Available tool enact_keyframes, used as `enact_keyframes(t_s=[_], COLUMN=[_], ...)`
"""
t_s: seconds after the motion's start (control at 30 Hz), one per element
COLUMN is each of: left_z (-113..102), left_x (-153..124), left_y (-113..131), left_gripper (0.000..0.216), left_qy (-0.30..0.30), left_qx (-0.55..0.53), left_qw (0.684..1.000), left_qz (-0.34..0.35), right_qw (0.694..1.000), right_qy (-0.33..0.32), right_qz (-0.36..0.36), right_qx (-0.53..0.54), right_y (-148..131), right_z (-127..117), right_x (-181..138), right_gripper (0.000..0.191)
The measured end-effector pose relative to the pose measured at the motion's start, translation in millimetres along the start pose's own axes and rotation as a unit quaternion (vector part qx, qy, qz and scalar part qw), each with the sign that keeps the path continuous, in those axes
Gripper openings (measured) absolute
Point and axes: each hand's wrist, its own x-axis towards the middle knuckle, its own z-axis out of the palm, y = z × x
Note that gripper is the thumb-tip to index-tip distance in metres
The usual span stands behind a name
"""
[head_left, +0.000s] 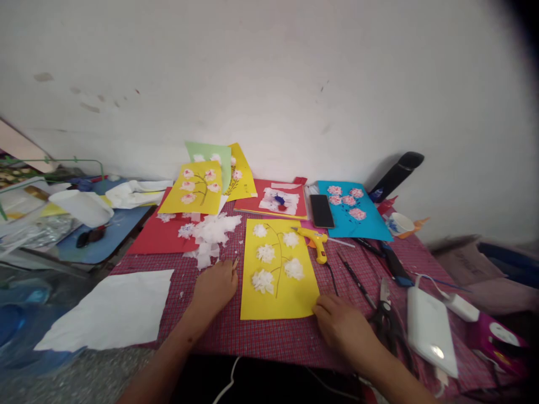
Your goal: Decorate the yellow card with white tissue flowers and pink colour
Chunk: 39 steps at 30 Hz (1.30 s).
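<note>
Honestly, nearest yellow card (278,270) looks light, bendy; take the corner (308,312) at the right grip (343,325), can't tell if it's pinching

the single view looks out from the person's head, above the near edge of the table (223,339), facing forward and tilted down, with the wall (269,84) filling its upper part. it is close and wide, catching the left hand (217,283) and right hand (343,320) below its middle and some floor (92,379) at lower left.
</note>
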Motion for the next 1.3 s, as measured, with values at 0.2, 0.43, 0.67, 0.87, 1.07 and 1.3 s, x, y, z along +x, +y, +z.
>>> enact_keyframes(t_s=[0.2,0.43,0.67,0.87,1.07,1.3], left_z=[6,7,9,14,17,26], left_x=[-5,-15,0,5,3,15], left_y=[-7,-22,-30,-34,-38,-41], left_gripper=[0.02,0.019,0.024,0.031,0.036,0.026], left_qy=[0.009,0.091,0.198,0.178,0.173,0.216], left_qx=[-0.014,-0.087,-0.237,-0.331,-0.312,-0.293], left_qw=[1.0,0.992,0.951,0.926,0.933,0.929], left_qz=[0.005,-0.005,-0.015,0.026,0.041,0.067], right_qw=[1.0,0.999,0.945,0.92,0.918,0.919], right_qy=[0.02,0.046,0.268,0.28,0.271,0.267], right_qz=[-0.006,-0.001,0.034,0.103,0.107,0.109], right_qx=[-0.005,0.018,0.184,0.254,0.268,0.268], right_y=[2,-11,-54,-58,-57,-62], right_z=[-1,-9,19,33,29,31], right_x=[-1,-8,-10,-3,0,-3], right_gripper=[0.019,0.024,0.023,0.012,0.015,0.018])
